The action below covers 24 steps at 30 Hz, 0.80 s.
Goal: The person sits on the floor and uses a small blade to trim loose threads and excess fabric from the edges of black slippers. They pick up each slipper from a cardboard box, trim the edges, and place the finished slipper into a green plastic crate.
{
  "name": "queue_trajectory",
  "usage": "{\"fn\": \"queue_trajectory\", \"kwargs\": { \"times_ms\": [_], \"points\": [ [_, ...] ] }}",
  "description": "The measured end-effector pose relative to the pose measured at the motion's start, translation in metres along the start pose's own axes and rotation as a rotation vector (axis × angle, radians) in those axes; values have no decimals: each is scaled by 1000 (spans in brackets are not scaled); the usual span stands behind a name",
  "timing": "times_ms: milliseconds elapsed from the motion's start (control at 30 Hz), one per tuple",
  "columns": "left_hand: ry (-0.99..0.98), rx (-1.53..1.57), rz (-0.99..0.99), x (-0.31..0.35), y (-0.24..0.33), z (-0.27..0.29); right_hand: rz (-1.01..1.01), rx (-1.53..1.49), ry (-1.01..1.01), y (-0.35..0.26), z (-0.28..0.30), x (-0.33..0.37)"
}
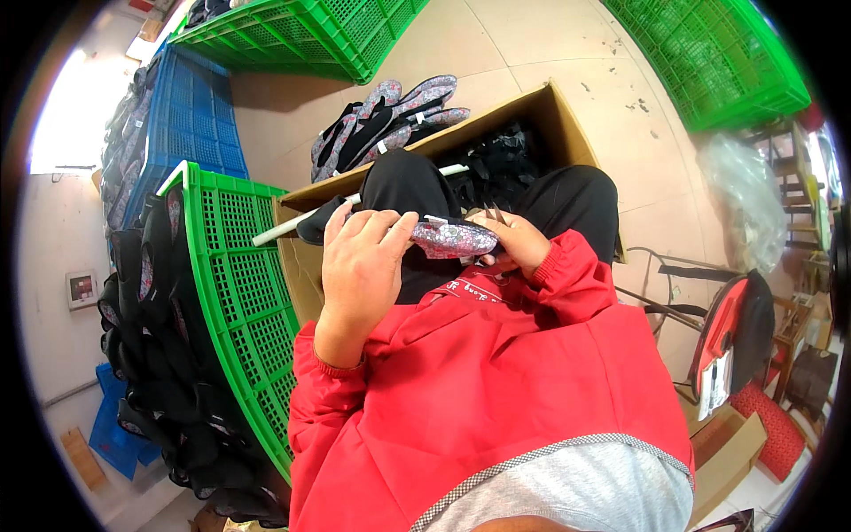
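Observation:
A black slipper with a flowered grey-and-pink sole (454,239) is held sideways over my lap, between both hands. My left hand (362,257) grips its left part, fingers bent over the upper edge. The black end of the slipper shows past those fingers. My right hand (519,241) closes on the other end, with its fingertips partly hidden. Thin pointed metal blades (493,213), like those of thread snips, stick up at my right fingers. A small white label (434,219) shows on the slipper's top edge.
Before my knees stands an open cardboard box (567,120) with black items inside and a white rod (297,223) across it. Several flowered slippers (390,115) lie beyond. Green crates (232,257) and a blue crate (199,115) line the left; another green crate (709,62) is far right.

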<state>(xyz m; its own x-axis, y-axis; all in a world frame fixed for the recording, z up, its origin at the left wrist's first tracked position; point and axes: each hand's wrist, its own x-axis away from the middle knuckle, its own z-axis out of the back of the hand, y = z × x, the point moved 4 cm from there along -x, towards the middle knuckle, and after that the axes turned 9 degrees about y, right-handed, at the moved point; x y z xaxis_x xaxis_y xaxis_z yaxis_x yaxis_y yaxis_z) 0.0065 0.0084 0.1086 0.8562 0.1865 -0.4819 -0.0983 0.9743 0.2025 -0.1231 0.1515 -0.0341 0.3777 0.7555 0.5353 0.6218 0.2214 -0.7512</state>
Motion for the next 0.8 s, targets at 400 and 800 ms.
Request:
{"fn": "queue_trajectory", "kwargs": {
  "times_ms": [400,800],
  "points": [
    [109,276,161,16,2,6,183,-20,-229,-4,4,13],
    [222,285,-49,8,5,-16,182,23,-181,-1,6,12]
  ]
}}
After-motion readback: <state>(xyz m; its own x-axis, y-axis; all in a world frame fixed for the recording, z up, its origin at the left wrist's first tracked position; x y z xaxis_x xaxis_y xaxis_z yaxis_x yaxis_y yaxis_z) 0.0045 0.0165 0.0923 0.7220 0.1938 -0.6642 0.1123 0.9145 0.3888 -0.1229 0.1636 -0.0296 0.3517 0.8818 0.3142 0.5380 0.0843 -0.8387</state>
